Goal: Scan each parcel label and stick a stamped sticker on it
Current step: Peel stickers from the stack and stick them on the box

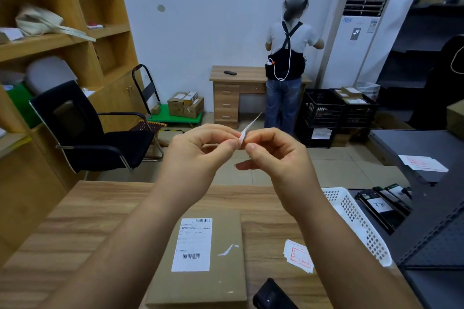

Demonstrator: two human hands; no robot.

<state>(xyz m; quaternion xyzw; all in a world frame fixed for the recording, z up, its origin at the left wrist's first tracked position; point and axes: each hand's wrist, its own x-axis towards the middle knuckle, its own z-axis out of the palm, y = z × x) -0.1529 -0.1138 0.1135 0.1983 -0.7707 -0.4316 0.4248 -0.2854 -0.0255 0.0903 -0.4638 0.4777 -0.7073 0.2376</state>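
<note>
Above a wooden desk (95, 211), the left hand (200, 150) and right hand (273, 150) both pinch a small sticker (247, 130). The brown parcel (221, 281) with its label (193, 243) lies flat below, stamped stickers (298, 256) beside it. Behind, a person (288, 57) faces the white wall (200, 20).

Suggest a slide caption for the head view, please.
Both hands pinch a sticker above the labelled parcel.

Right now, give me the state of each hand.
Left hand: closed, pinching the sticker held up in front.
Right hand: closed, pinching the same sticker from the other side.
</note>
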